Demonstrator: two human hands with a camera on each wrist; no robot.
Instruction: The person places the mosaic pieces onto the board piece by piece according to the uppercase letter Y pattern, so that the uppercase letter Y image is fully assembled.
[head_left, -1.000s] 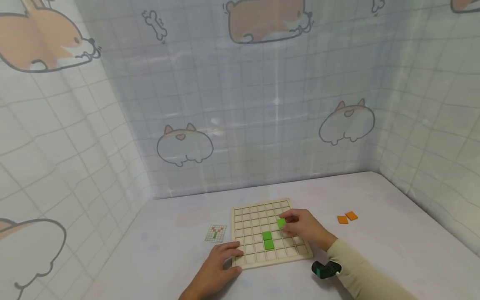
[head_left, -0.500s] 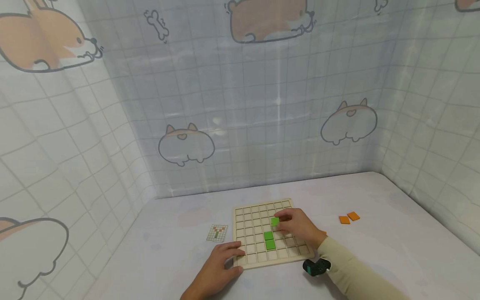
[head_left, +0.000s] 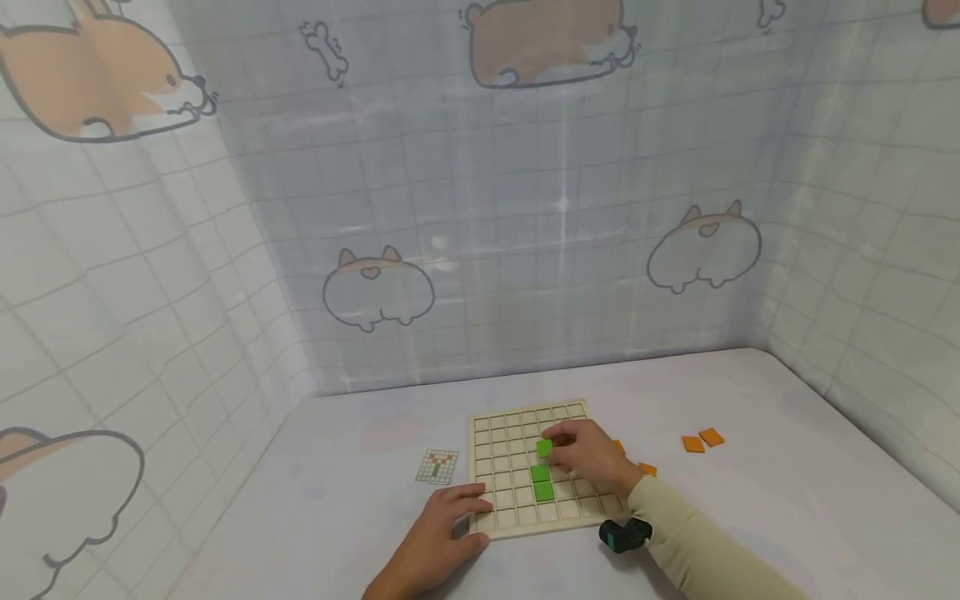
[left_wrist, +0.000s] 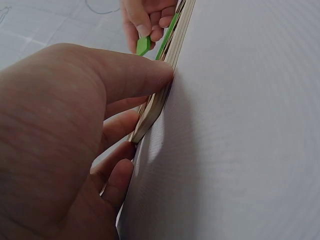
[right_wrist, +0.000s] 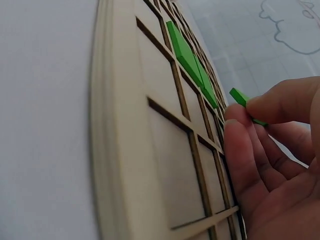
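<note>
A pale wooden grid board (head_left: 501, 463) lies on the table. Two green square tiles, a rear one (head_left: 540, 473) and a front one (head_left: 543, 492), sit in neighbouring cells of one column. My right hand (head_left: 588, 454) pinches a third green tile (right_wrist: 241, 97) between thumb and fingers. In the head view that tile overlaps the cells just behind the other two; the right wrist view shows it tilted and raised off the board. My left hand (head_left: 435, 533) rests at the board's near left corner, thumb (left_wrist: 150, 77) against the front edge, fingers along the left side.
Left of the board lies a small pattern card (head_left: 437, 467) with a coloured grid. Two orange tiles (head_left: 693, 444) lie to the right, and further orange tiles (head_left: 647, 470) show partly behind my right hand and wrist. A black device (head_left: 625, 536) is at my right wrist. Printed sheets (head_left: 487, 250) enclose the table.
My right hand has moved left over the board with the green tile, then slightly down, toward the column of the two green tiles. Orange tiles by the wrist came into view. My left hand stays.
</note>
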